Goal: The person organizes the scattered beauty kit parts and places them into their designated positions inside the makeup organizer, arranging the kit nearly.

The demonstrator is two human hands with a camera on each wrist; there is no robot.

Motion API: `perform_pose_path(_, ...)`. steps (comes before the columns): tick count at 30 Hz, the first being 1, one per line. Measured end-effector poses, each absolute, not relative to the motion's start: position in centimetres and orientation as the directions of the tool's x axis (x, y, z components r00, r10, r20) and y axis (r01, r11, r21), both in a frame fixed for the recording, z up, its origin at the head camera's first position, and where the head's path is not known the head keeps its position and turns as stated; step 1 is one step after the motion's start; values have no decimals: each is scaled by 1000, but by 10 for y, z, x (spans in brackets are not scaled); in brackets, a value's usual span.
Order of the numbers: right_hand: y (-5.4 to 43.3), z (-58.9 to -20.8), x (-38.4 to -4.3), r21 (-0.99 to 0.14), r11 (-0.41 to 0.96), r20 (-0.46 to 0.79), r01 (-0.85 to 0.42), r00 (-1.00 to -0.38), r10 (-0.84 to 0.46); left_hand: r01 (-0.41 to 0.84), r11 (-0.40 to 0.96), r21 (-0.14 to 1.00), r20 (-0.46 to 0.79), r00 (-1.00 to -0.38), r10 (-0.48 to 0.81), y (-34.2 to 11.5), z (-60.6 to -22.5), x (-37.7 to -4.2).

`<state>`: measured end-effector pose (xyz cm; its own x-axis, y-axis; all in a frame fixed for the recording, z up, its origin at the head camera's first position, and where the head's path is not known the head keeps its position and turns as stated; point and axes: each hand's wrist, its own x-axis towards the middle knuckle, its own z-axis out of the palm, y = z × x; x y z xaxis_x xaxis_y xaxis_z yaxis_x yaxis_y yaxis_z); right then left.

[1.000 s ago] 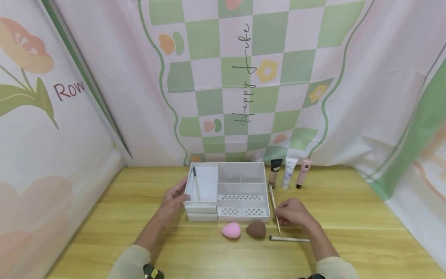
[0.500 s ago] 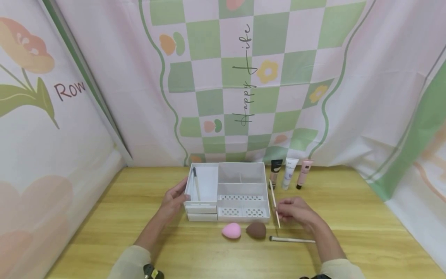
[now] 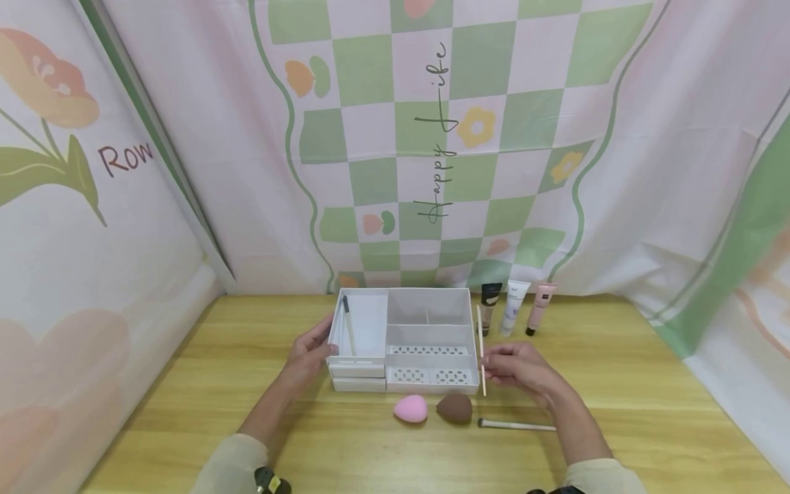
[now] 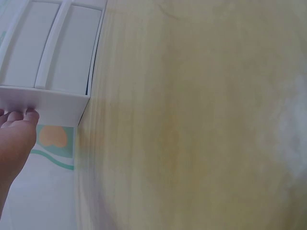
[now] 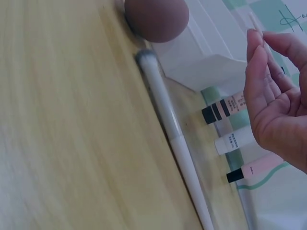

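Note:
A white desktop organizer (image 3: pixel 428 325) with compartments and two small drawers stands on the table. My left hand (image 3: pixel 310 353) holds its left side, thumb over the rim near the front corner; in the left wrist view the fingertips (image 4: pixel 31 115) touch the side panel. Inside the left compartment leans a makeup brush (image 3: pixel 349 326) with a dark tip. My right hand (image 3: pixel 517 367) pinches a thin pale stick (image 3: pixel 481 339) between thumb and fingers, close to the organizer's right wall. In the right wrist view the fingers hide most of this stick.
In front of the organizer lie a pink makeup sponge (image 3: pixel 411 409) and a brown one (image 3: pixel 455 409). A second makeup brush (image 3: pixel 515 425) lies below my right hand. Three tubes, black-topped (image 3: pixel 489 305), white (image 3: pixel 515 307) and pink (image 3: pixel 540 309), stand at the back right.
My right hand has lifted the thin stick and shifted it up and left toward the organizer, turning it nearly upright in view. The left hand stays at the organizer's side.

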<state>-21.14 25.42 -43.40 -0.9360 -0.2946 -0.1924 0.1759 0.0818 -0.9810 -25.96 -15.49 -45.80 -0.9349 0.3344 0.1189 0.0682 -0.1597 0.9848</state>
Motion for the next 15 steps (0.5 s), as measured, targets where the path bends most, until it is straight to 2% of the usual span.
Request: perform_pose_path(15,240,-427,-211,-983,9,-179,183,-943,-282,82,-169,982,136,-931,339,-155,-458,-258)
